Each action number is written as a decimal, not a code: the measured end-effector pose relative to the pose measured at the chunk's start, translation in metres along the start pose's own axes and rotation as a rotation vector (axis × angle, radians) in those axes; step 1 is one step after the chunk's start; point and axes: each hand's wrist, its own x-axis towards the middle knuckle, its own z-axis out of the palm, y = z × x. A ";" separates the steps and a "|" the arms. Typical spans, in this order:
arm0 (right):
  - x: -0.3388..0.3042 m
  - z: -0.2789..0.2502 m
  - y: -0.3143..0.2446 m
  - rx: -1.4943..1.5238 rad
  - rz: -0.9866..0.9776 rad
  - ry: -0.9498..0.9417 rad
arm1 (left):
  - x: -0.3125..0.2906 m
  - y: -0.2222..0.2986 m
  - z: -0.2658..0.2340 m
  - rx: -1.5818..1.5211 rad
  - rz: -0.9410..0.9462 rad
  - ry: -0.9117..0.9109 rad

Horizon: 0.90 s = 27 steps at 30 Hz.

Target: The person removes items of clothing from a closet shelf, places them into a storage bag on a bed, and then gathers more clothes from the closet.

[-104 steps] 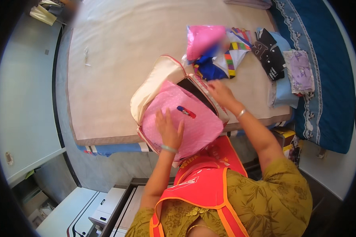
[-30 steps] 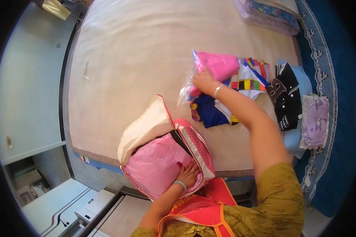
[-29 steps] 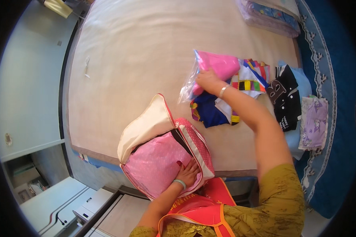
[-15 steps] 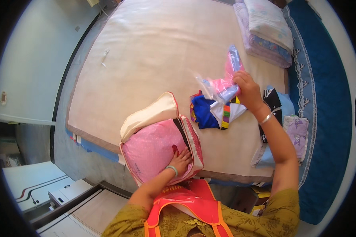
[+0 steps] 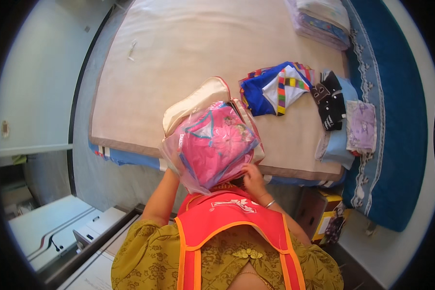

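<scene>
Clear packet of pink clothing (image 5: 222,139) over the open bag (image 5: 193,110). Left hand (image 5: 174,167) at its eight o'clock, behind plastic, grip unclear; right hand (image 5: 253,180) at four, fingers curled, pinch unclear. I'd lay it flat, edges tucked in.

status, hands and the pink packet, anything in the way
Pink packet over open bag. Left hand behind packet's left side, grip unclear. Right hand by its lower right corner. Cream flap folded back, not blocking.

Free sheet (image 5: 145,92) left of bag (image 5: 257,147); raised flap (image 5: 194,106) beyond, blue-white garment (image 5: 274,91) right.
</scene>
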 end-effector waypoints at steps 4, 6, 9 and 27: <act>0.034 -0.024 0.028 -0.137 0.167 0.255 | 0.018 0.044 -0.013 -1.672 -0.473 -0.071; 0.055 -0.026 0.056 -0.193 0.132 0.341 | 0.018 0.064 -0.023 -1.950 -0.508 -0.135; 0.091 -0.009 0.079 -0.266 0.186 0.275 | 0.000 0.064 -0.047 -2.092 -0.466 -0.224; 0.076 -0.020 0.032 -0.211 0.583 0.407 | -0.006 0.011 -0.010 -1.210 -0.725 -0.017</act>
